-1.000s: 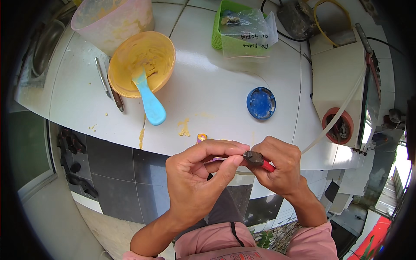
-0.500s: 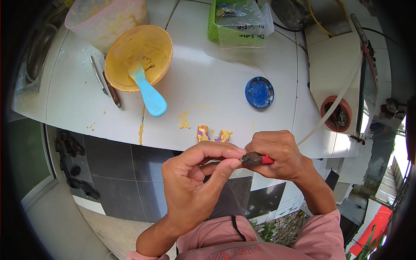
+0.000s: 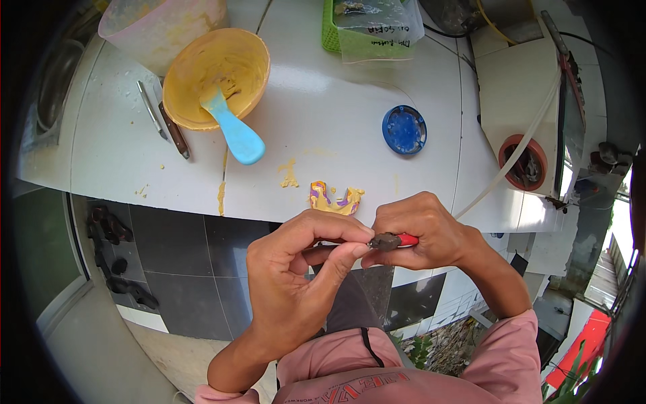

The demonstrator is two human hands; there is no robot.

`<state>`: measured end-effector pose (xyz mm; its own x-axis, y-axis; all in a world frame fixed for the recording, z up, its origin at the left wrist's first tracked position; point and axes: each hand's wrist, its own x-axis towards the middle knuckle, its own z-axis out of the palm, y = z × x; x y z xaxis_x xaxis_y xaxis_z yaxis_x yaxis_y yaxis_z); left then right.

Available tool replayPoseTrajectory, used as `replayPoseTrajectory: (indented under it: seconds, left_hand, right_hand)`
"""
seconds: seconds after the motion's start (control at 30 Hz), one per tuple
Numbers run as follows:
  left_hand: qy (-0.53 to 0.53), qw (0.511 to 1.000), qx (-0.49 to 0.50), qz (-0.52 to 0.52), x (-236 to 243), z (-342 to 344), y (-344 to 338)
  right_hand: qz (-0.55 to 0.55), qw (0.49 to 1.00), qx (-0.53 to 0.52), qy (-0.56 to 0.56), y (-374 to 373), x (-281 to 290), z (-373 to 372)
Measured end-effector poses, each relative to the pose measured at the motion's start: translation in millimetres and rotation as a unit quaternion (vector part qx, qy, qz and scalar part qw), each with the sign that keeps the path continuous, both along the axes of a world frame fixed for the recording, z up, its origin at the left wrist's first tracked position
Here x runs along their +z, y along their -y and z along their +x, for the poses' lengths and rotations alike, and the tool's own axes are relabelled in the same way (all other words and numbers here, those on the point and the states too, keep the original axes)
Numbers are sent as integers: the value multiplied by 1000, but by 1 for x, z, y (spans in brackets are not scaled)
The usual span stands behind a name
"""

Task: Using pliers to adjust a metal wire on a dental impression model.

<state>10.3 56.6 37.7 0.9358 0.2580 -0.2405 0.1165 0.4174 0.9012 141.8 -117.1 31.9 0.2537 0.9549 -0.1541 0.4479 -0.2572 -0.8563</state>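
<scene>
Red-handled pliers (image 3: 387,242) with dark metal jaws are gripped in my right hand (image 3: 431,232), the jaws pointing left. My left hand (image 3: 296,273) pinches thumb and forefinger at the jaw tips; what it holds there is too small to make out. Both hands are over the table's front edge. Just beyond them lies a U-shaped piece (image 3: 334,202) of purple and orange, smeared with yellow paste. Farther back stands an orange-yellow bowl (image 3: 192,101) coated inside with paste. A light blue spatula (image 3: 237,131) leans in it, its handle over the rim.
Left of the bowl lie a slim metal knife (image 3: 151,108) and a brown-handled tool (image 3: 175,135). A pink tub (image 3: 151,34) stands behind. A blue round lid (image 3: 405,130) is to the right, a green basket (image 3: 330,27) with a plastic bag (image 3: 379,37) at the back.
The view has shifted slightly, and more of the U-shaped piece shows beyond my hands. Both hands keep the same grip at the pliers' tips.
</scene>
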Motion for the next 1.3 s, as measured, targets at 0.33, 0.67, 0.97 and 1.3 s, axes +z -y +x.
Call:
replayPoseTrajectory:
  seconds: [0.33, 0.67, 0.97, 1.3]
  left_hand:
    - [87, 994, 55, 48, -24, -12, 10]
    - [-62, 978, 70, -186, -22, -6, 23]
    - [-50, 995, 60, -55, -44, -51, 59]
    - [-19, 999, 38, -7, -67, -49, 64]
  right_hand:
    - [-10, 997, -79, 4, 1, -4, -27]
    - [-132, 893, -312, 296, 46, -46, -22]
    - [60, 949, -297, 82, 21, 5, -81]
    - [37, 953, -300, 28, 25, -22, -81]
